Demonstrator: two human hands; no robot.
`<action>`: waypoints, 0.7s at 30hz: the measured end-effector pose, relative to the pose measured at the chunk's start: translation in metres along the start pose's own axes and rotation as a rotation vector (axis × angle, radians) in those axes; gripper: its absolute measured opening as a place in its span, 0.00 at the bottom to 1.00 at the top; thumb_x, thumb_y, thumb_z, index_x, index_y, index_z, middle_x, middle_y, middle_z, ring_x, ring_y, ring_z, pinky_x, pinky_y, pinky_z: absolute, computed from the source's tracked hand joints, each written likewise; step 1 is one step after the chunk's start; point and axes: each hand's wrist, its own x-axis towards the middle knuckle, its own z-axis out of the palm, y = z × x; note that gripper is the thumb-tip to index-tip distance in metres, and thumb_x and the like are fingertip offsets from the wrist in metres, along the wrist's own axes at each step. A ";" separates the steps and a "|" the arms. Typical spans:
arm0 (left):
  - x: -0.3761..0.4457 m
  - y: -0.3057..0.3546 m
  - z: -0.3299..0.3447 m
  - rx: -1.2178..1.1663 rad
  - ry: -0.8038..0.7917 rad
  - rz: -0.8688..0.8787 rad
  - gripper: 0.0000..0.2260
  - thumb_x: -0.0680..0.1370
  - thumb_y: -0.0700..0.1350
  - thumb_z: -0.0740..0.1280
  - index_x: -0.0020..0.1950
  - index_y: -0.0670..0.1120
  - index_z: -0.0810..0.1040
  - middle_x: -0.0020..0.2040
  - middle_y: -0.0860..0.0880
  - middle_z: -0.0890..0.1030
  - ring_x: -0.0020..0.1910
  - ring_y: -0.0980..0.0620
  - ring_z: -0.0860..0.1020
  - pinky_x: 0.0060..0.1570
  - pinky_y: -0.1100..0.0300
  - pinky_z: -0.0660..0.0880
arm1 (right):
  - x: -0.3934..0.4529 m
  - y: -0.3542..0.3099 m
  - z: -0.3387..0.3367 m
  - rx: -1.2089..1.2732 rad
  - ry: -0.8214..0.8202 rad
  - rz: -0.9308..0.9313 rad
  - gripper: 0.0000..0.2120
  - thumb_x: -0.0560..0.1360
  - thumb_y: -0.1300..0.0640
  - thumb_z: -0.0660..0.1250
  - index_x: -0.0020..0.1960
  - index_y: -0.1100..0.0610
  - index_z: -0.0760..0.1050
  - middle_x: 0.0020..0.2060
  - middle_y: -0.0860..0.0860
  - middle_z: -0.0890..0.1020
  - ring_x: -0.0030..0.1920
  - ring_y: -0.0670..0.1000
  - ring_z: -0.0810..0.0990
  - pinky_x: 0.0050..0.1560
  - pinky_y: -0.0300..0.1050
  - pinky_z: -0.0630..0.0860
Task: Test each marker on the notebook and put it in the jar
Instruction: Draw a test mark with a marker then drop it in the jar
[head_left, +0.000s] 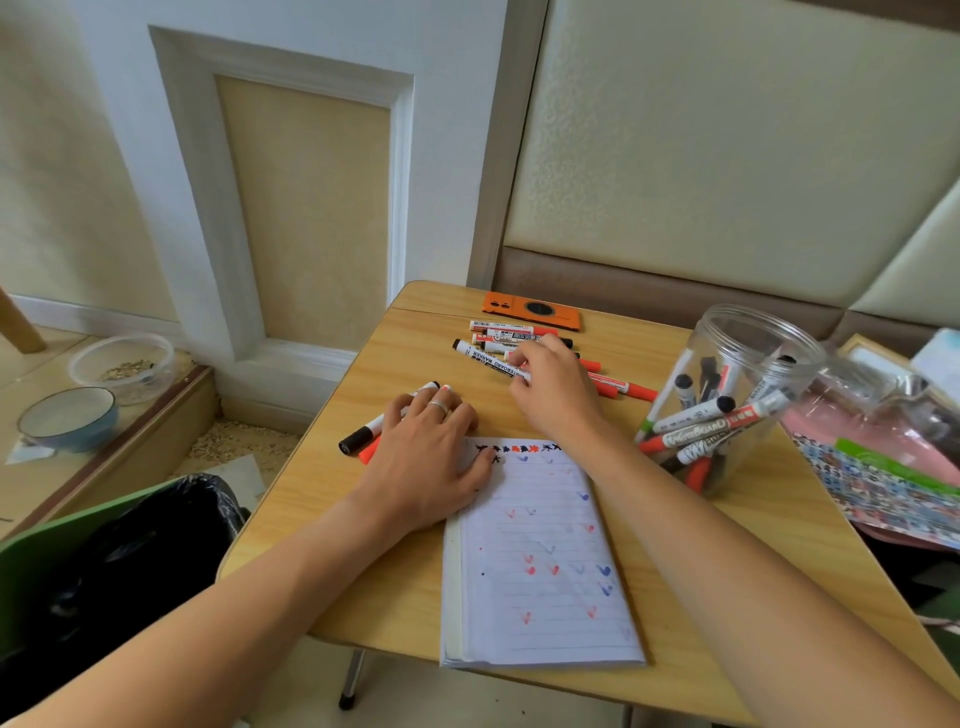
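Both forearms are extended forward from the bottom corners, bare. Left hand (426, 457) is laid flat, palm down, fingers straight and slightly spread, a ring worn on one finger; thumb is stretched toward the right. Right hand (550, 389) is reached further forward, wrist slightly raised, fingers curled downward at the tips. Whether anything is pinched in the right grip cannot be told; fingertips are partly hidden. Hands are kept apart.

Left hand (423, 462) flat on lined paper notebook (540, 561) corner – right hand (550, 387) pinches black-capped white marker (491, 359); clear plastic jar (737, 395) alongside on wooden table (374, 551).
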 end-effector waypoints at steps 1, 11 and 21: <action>-0.001 0.000 -0.001 0.008 0.009 0.002 0.23 0.77 0.66 0.49 0.57 0.54 0.75 0.60 0.53 0.75 0.66 0.50 0.69 0.69 0.50 0.57 | -0.008 -0.003 -0.006 0.061 0.016 -0.003 0.12 0.79 0.61 0.67 0.63 0.55 0.78 0.58 0.50 0.76 0.50 0.49 0.76 0.45 0.44 0.74; -0.010 0.009 -0.017 -0.017 0.100 0.014 0.16 0.73 0.59 0.66 0.56 0.53 0.79 0.59 0.53 0.79 0.66 0.49 0.72 0.67 0.50 0.56 | -0.095 -0.026 -0.036 0.961 -0.056 0.238 0.04 0.79 0.60 0.70 0.52 0.55 0.76 0.43 0.47 0.81 0.30 0.50 0.74 0.29 0.41 0.71; -0.026 0.025 -0.024 -0.120 0.026 0.065 0.17 0.73 0.58 0.54 0.53 0.53 0.75 0.47 0.55 0.75 0.55 0.52 0.73 0.54 0.55 0.61 | -0.108 -0.021 -0.025 1.150 -0.071 0.377 0.05 0.79 0.62 0.69 0.51 0.58 0.73 0.42 0.55 0.78 0.27 0.48 0.73 0.24 0.39 0.65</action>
